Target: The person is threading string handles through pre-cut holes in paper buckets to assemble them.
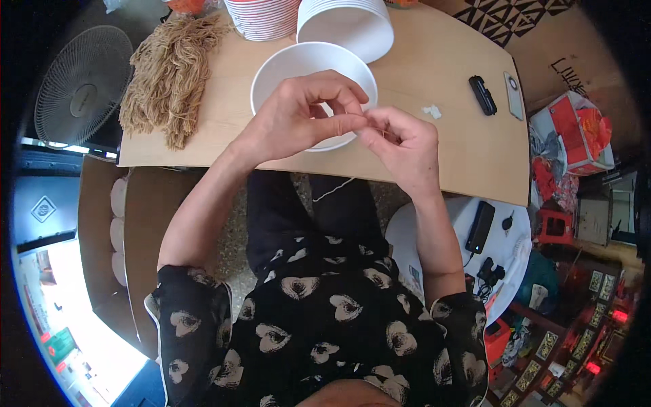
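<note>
Both hands meet over the near rim of a white paper tub (271, 74) on the table. My left hand (298, 115) is closed in a pinch, thumb against fingers. Its fingertips touch those of my right hand (405, 142), which is pinched as well, fingers curled. Something thin seems to be between the fingertips, too small to make out. Below the table edge a white string (332, 190) lies over my dark trousers; whether it runs up to my hands cannot be seen. At the left of the table lies a bundle of tan yarn strands (169, 74).
Behind the tub are a nested stack of white tubs (346, 27) and a stack of printed tubs (263, 17). To the right lie a white scrap (431, 111), a black case (482, 95) and a phone (513, 95). A fan (85, 88) and a cardboard box (146, 244) stand left.
</note>
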Demonstrator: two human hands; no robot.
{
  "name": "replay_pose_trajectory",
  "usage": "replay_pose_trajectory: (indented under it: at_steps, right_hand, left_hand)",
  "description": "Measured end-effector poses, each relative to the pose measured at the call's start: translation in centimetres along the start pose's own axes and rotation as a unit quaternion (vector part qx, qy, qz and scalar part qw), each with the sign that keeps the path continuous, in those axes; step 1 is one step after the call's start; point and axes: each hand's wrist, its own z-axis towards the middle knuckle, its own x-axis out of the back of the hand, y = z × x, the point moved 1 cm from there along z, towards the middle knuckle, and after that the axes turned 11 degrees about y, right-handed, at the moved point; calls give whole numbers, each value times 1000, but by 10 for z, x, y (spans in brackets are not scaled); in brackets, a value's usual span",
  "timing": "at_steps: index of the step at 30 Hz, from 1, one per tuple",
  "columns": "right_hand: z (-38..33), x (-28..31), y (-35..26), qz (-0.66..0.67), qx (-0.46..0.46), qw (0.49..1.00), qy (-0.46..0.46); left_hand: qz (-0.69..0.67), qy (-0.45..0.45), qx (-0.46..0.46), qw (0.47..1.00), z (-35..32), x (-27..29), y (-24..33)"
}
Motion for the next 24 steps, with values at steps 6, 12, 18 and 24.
replay_pose_trajectory:
  at_steps: [6, 12, 18, 24]
  right_hand:
    - [5, 9, 6, 9, 26, 999, 26]
    - [7, 18, 0, 56, -28, 996, 60]
    - [8, 15, -4, 17, -35, 998, 47]
    - [15, 18, 5, 59, -28, 996, 60]
  left_hand:
    - [-16, -64, 2, 998, 4, -6, 12]
    - [151, -50, -105, 982, 7, -13, 11]
    - [156, -24, -51, 986, 6, -14, 11]
    - [161, -28, -10, 987, 7, -14, 12]
